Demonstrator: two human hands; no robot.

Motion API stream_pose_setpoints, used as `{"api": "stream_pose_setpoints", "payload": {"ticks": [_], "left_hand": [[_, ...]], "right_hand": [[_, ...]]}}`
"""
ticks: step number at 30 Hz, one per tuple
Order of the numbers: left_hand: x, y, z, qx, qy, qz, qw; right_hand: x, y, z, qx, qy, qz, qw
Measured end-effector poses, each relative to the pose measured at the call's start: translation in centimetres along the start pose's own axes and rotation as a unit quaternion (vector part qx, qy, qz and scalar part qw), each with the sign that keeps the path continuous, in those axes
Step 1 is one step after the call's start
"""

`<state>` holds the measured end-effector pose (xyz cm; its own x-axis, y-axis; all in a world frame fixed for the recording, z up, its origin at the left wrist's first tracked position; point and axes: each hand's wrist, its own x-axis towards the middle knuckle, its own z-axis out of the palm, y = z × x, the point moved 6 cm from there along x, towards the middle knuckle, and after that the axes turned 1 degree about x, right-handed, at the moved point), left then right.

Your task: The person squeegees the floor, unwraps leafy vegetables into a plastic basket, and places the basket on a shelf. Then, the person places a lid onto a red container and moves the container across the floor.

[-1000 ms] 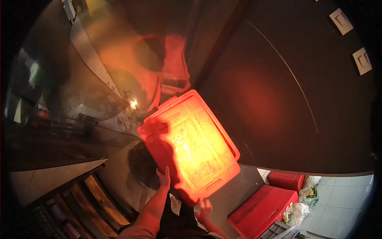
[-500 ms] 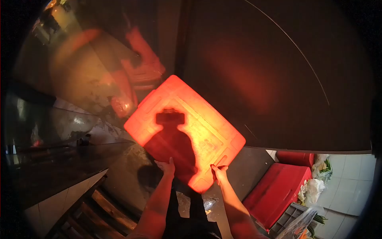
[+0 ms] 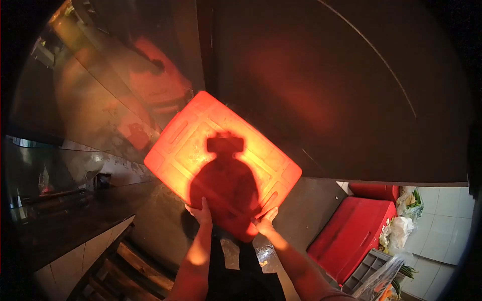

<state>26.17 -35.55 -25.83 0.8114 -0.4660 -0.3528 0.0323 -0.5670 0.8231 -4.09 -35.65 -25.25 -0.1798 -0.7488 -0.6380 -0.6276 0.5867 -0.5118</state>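
A flat, rectangular red plastic lid (image 3: 216, 118) with rounded corners and raised panels is held tilted in front of me, brightly lit. A dark shadow of a head and shoulders falls across its middle. My left hand (image 3: 201, 214) grips the lid's lower left edge, thumb on the near face. At the lower right edge, beside a long slot in the panel, my right hand (image 3: 266, 222) closes on it. The fingers behind the lid are hidden.
On the right, red plastic boxes (image 3: 349, 236) stand on a tiled floor (image 3: 442, 220) near a grey crate (image 3: 369, 268) and bagged vegetables (image 3: 411, 203). A dark panel (image 3: 351, 90) fills the upper right. Wooden slats (image 3: 120, 271) lie at lower left, beside a dark ledge (image 3: 60, 220).
The lid has shifted slightly left in view, with both hands still on it. The shadow on it has moved rightward across its face, and the bright patch now lies more to the left.
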Motion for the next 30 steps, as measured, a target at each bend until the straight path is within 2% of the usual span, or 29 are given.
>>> {"api": "stream_pose_setpoints", "payload": {"ticks": [2,3,4,5,6,7,8,10,11,12,14,15,16,17,18,20,22,23,26,28,30], "left_hand": [[-0.5,-1.5,-0.4,0.089,0.106,-0.058,0.989],[-0.7,-1.6,0.1,0.046,0.079,-0.086,0.992],[-1.1,-1.3,0.3,0.002,0.055,-0.114,0.992],[-1.4,-1.4,0.7,-0.042,0.031,-0.143,0.988],[-1.2,-2.7,0.9,-0.029,0.084,-0.114,0.99],[-1.5,-2.2,0.7,0.009,0.097,-0.101,0.99],[-2.0,-0.7,0.6,0.045,0.109,-0.09,0.989],[-2.6,1.7,1.3,-0.025,0.124,-0.137,0.982],[-2.7,1.6,0.7,-0.055,0.138,-0.159,0.976],[-1.3,-3.3,1.4,-0.095,0.16,-0.095,0.978],[-2.3,0.2,0.4,0.074,0.154,-0.116,0.978],[-1.9,-0.8,0.6,0.095,0.148,-0.124,0.977],[-1.1,-3.8,1.3,0.003,0.162,-0.106,0.981],[-1.9,-1.6,0.8,0.036,0.163,-0.103,0.98],[-2.4,0.7,0.4,0.066,0.163,-0.102,0.979],[-2.3,0.0,0.3,0.041,0.145,-0.08,0.985],[-2.0,0.7,0.3,0.013,0.136,-0.04,0.99],[-2.0,0.8,0.1,0.037,0.149,-0.061,0.986],[-1.4,0.9,-0.5,0.032,0.126,-0.053,0.99],[-0.7,1.4,-1.2,0.053,0.103,-0.039,0.993],[2.4,-4.9,-0.4,0.006,0.072,-0.05,0.996]], "right_hand": [[1.1,1.1,-0.6,-0.003,-0.061,0.061,0.996],[2.3,1.0,-1.9,-0.069,-0.136,0.146,0.977],[2.8,-1.0,-5.1,-0.191,-0.144,0.089,0.967],[2.4,-5.8,-9.6,-0.201,-0.056,0.086,0.974],[2.8,-9.4,-13.3,-0.196,0.069,0.034,0.978],[5.3,-10.6,-15.7,-0.184,0.163,-0.01,0.969],[8.5,-10.6,-17.2,-0.164,0.182,-0.059,0.968],[16.0,-9.6,-18.4,-0.199,0.17,-0.066,0.963],[19.2,-9.9,-18.6,-0.159,0.096,-0.094,0.978],[21.6,-10.2,-17.9,-0.115,0.016,-0.118,0.986],[23.4,-11.0,-16.6,-0.137,-0.014,-0.091,0.986],[25.9,-9.1,-15.9,-0.084,-0.048,-0.074,0.993],[28.1,-7.2,-14.7,-0.03,-0.081,-0.053,0.995],[26.4,-8.3,-14.2,0.048,-0.158,-0.023,0.986],[25.4,-9.0,-14.2,0.061,-0.164,-0.024,0.984],[26.7,-7.4,-15.1,-0.052,-0.078,-0.007,0.996],[26.9,-7.3,-15.7,-0.103,-0.067,-0.034,0.992],[26.3,-7.9,-15.4,-0.124,-0.062,-0.048,0.989],[23.0,-8.8,-15.6,-0.133,-0.026,-0.028,0.99],[23.0,-7.0,-14.4,-0.047,-0.029,-0.108,0.993],[23.0,-3.0,-13.3,0.004,-0.041,-0.082,0.996]]}}
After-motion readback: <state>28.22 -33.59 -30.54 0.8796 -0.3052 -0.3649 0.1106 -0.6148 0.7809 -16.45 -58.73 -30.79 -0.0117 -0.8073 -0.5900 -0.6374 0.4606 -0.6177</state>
